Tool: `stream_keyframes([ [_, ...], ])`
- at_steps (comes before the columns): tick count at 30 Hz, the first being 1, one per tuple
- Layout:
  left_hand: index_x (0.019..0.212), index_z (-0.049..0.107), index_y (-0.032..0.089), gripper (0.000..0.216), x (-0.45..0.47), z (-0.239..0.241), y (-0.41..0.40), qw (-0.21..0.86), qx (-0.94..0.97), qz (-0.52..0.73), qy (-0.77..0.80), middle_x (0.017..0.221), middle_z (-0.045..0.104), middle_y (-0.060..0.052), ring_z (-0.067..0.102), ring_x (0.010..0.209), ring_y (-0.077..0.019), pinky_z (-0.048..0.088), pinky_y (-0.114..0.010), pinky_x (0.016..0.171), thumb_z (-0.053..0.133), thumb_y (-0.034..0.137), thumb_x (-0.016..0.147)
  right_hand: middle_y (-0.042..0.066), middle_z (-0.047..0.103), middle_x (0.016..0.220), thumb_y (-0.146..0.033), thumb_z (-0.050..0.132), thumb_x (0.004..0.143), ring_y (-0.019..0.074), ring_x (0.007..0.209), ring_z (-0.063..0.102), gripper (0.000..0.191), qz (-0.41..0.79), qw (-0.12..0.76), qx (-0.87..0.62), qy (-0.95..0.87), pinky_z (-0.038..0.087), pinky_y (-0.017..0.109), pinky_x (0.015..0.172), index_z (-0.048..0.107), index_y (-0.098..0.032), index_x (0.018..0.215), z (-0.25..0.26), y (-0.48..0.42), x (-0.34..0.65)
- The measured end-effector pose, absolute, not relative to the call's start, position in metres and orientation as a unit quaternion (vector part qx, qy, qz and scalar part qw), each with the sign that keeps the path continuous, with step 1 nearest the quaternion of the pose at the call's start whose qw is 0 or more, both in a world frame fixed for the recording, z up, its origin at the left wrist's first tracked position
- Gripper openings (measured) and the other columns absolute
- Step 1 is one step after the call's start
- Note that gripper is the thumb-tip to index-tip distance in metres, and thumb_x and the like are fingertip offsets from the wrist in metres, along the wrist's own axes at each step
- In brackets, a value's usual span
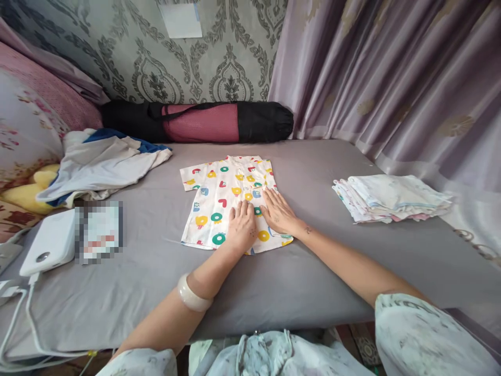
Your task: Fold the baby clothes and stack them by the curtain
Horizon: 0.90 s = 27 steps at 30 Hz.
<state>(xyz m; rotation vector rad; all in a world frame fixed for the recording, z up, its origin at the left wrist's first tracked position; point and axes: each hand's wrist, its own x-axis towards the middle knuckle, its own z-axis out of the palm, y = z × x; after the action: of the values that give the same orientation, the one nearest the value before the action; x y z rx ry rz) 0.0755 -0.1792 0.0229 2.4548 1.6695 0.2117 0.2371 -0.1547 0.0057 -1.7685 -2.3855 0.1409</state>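
both hands lie flat with fingers spread, gripping nothing: the left hand (241,225) and right hand (278,211) press side by side on a small patterned shirt (223,201) spread mid-bed on the grey sheet (313,271). well apart to the right sits a folded stack (389,197); left, crumpled clothes (102,164); farthest, a rolled mat bag (199,121).

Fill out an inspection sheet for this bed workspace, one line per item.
Surface: grey sheet, smooth.
Job's things: printed child's shirt lying flat, right side folded inward.
Clutter: folded cloth stack at right; loose garments at left; white device; rolled mat in bag by the wall.
Grippers: left hand and right hand flat on the shirt, fingers open, side by side.
Cables: white cable trailing from the device.
Surroundings: patterned wallpaper, lilac curtain, pillows.
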Motion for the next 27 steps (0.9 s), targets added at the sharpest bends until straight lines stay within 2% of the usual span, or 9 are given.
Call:
stream_keyframes([
  [6,0.137,0.038,0.006,0.049,0.076,0.024,-0.18,0.065,0.827,0.057,0.555,0.15,0.033,-0.02,0.028,0.14,-0.0295,0.025,-0.048,0.112,0.04,0.013,0.088,0.013,0.022,0.156,-0.042,0.018,0.097,0.0222,0.144,0.015,0.064,0.028,0.1,-0.599,-0.794,0.014,0.04,0.118,0.027,-0.005,0.148,0.004,-0.153,0.235],
  [11,0.138,0.036,0.006,0.049,0.076,0.024,-0.18,0.052,0.829,0.042,0.555,0.151,0.032,-0.02,0.03,0.139,-0.0283,0.026,-0.047,0.112,0.037,0.013,0.09,0.013,0.017,0.157,-0.042,0.014,0.098,0.0229,0.145,0.013,0.065,0.05,0.086,-0.586,-0.804,0.014,0.041,0.118,0.025,-0.004,0.149,0.019,-0.174,0.236],
  [19,0.135,0.039,0.006,0.049,0.082,0.026,-0.181,0.026,0.838,0.028,0.545,0.148,0.033,-0.024,0.029,0.139,-0.0334,0.029,-0.052,0.108,0.044,0.017,0.088,0.016,0.016,0.157,-0.046,0.014,0.098,0.0259,0.145,0.011,0.068,0.069,0.04,-0.563,-0.822,0.015,0.044,0.117,0.024,-0.001,0.148,0.014,-0.197,0.237],
  [21,0.13,0.044,0.008,0.044,0.081,0.03,-0.178,0.034,0.839,0.04,0.541,0.145,0.037,-0.024,0.033,0.137,-0.033,0.032,-0.051,0.106,0.044,0.018,0.088,0.017,0.024,0.154,-0.048,0.018,0.098,0.0278,0.143,0.021,0.067,0.062,0.029,-0.56,-0.826,0.021,0.043,0.115,0.033,-0.003,0.145,0.025,-0.191,0.236],
  [24,0.12,0.051,0.013,0.033,0.07,0.039,-0.17,0.096,0.855,0.058,0.506,0.133,0.05,-0.018,0.045,0.127,-0.0281,0.041,-0.042,0.1,0.043,0.026,0.091,0.016,0.056,0.133,-0.044,0.02,0.098,0.0281,0.124,0.05,0.056,0.059,0.006,-0.576,-0.815,0.035,0.04,0.105,0.061,-0.014,0.122,0.05,-0.17,0.229],
  [25,0.119,0.051,0.015,0.032,0.063,0.042,-0.168,0.121,0.857,0.072,0.496,0.128,0.053,-0.015,0.05,0.122,-0.0256,0.043,-0.039,0.098,0.042,0.028,0.092,0.015,0.064,0.121,-0.042,0.021,0.098,0.0274,0.115,0.057,0.053,0.059,0.002,-0.59,-0.805,0.038,0.039,0.101,0.066,-0.017,0.11,0.058,-0.16,0.226],
  [27,0.12,0.051,0.018,0.032,0.044,0.048,-0.163,0.148,0.845,0.112,0.502,0.122,0.056,-0.012,0.055,0.115,-0.0228,0.044,-0.035,0.096,0.042,0.03,0.092,0.013,0.068,0.112,-0.036,0.022,0.098,0.0257,0.107,0.06,0.049,0.05,0.022,-0.606,-0.794,0.041,0.037,0.095,0.067,-0.019,0.103,0.069,-0.138,0.217],
])
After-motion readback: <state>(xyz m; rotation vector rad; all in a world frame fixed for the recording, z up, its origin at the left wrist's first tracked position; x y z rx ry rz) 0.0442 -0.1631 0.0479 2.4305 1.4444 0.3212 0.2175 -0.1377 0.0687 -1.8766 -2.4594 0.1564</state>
